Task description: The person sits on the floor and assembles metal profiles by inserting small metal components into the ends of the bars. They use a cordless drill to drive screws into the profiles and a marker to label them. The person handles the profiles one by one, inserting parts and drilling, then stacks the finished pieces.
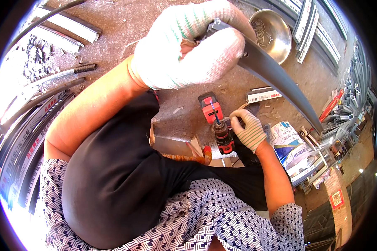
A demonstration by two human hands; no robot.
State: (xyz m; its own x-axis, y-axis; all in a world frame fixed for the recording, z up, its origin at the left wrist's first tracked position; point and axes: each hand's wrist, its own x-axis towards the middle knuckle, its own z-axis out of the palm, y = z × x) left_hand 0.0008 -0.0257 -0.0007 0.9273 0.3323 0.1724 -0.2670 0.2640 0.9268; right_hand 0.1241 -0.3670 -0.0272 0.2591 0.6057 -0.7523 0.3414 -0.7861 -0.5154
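My left hand (pixel 188 52), in a white knit glove, is closed around one end of a long dark grey metal profile (pixel 282 81). The profile is raised close to the camera and runs down to the right. Lower and right of centre, my right hand (pixel 250 131), in a striped glove, grips a red and black cordless drill (pixel 222 136). A thin bit (pixel 215 112) points up and away from its chuck. Just beyond the bit is a red and black block (pixel 211 106); I cannot tell whether it belongs to the drill. My right fingers partly hide the drill's handle.
A steel bowl (pixel 282 39) with small screws stands on the floor at the far right. Wrapped profiles lie in stacks at left (pixel 33 138) and far right. A short labelled piece (pixel 264 95), a printed sack (pixel 287 142) and heaped metal offcuts (pixel 354 113) are on the right.
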